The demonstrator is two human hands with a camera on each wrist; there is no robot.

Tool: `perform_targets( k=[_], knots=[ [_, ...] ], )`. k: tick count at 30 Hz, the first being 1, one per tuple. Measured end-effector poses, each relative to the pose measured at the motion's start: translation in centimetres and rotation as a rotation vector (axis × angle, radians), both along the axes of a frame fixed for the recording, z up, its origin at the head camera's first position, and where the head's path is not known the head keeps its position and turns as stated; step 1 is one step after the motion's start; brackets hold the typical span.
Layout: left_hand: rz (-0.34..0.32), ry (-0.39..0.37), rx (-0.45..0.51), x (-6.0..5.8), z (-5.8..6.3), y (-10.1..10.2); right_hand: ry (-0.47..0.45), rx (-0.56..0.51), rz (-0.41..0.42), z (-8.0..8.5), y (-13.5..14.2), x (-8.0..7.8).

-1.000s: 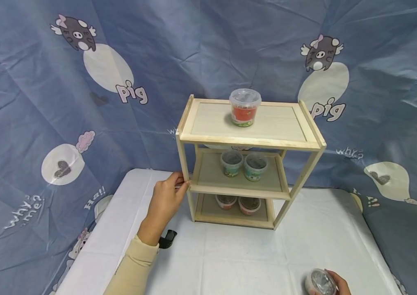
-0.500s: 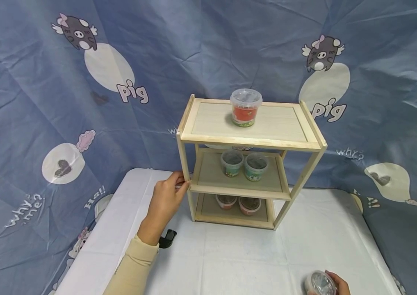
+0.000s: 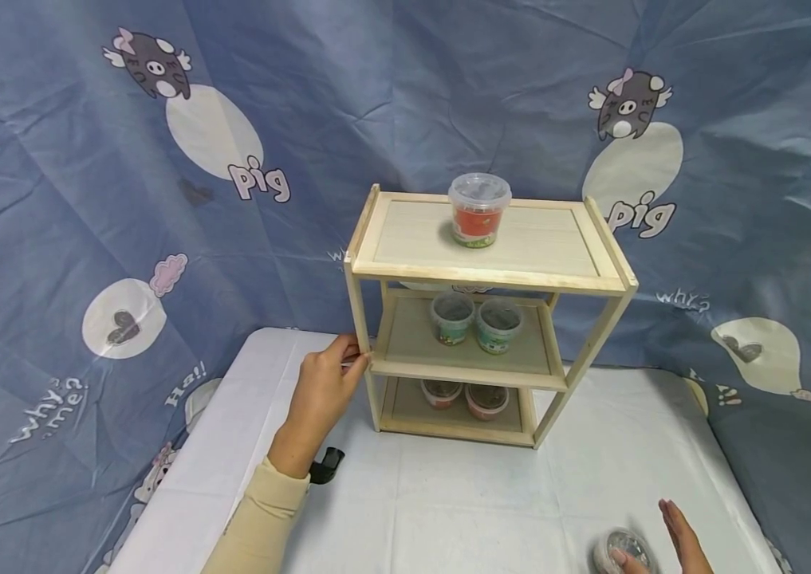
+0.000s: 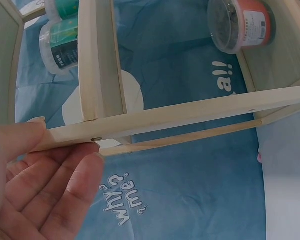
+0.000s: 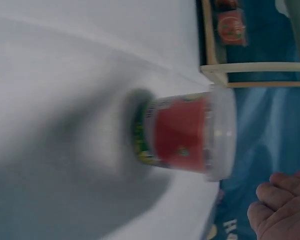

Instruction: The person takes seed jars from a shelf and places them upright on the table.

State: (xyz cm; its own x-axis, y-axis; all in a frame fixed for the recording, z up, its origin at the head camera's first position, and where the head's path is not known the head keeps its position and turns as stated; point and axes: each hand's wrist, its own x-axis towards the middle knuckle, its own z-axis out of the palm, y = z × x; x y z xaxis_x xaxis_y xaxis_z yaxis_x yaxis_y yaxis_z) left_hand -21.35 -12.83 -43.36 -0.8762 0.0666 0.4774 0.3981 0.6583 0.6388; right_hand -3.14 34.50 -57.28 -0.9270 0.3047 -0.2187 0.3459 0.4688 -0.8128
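Observation:
My left hand (image 3: 322, 391) pinches the left front post (image 3: 356, 307) of a three-tier wooden shelf (image 3: 491, 277), thumb on one side and fingers on the other in the left wrist view. At the near right, a lidded plastic tub (image 3: 623, 548) stands on the white cloth; the right wrist view shows its red label. Around it my right hand (image 3: 685, 546) is spread, with the fingers off to the right and the thumb overlapping the tub in the head view. Part of that hand lies beyond the frame's bottom edge.
On the top tier sits a red-labelled tub (image 3: 477, 223). Two green-labelled tubs (image 3: 452, 325) share the middle tier, and two reddish tubs (image 3: 487, 404) the bottom one. A black strap piece (image 3: 328, 465) shows by my left wrist. Blue patterned fabric (image 3: 290, 119) hangs behind.
My right hand has let go of the tub, its fingers opening away to the right. The tub stays on the cloth. My left hand keeps its hold on the post.

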Motion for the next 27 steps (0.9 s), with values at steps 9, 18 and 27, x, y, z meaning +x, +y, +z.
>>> perform_targets(
  k=[9,18,27],
  knots=[
    [-0.007,-0.009,0.019,0.0,-0.1,-0.1,0.159,0.014,-0.055,3.8,-1.3,0.2],
    [-0.001,-0.015,0.014,0.0,0.1,-0.1,0.240,0.084,-0.047,7.4,-2.0,-0.8],
    [0.008,-0.020,-0.005,0.1,0.1,0.0,0.376,0.196,-0.040,12.7,-3.1,-1.5]
  ],
)
